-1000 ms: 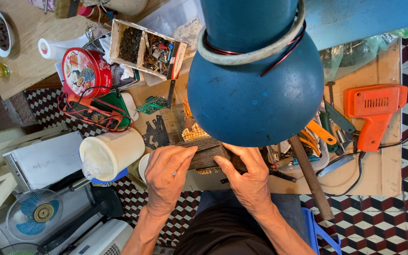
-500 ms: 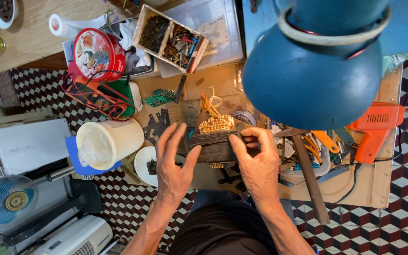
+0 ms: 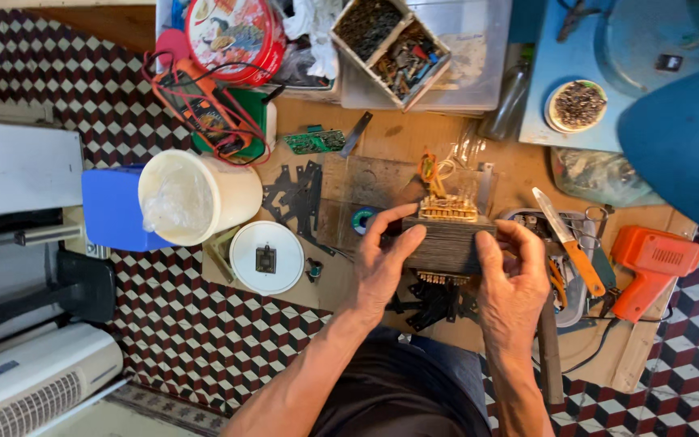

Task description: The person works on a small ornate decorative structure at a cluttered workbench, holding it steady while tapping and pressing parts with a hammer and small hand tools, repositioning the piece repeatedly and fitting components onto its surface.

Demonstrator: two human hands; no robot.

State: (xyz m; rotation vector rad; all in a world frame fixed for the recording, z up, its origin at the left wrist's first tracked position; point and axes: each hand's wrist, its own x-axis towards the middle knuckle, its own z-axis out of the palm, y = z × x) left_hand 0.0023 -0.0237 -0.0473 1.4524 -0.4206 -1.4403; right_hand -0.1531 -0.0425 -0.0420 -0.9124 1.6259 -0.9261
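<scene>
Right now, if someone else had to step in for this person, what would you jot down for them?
Left hand and right hand both grip the dark laminated transformer block, held over the wooden board; its copper-coloured winding faces away. Loose black plates lie left of it, a white round lid nearer. Knife and orange soldering gun sit to the right. The block looks partly stripped; how many plates remain, I cannot tell.
</scene>
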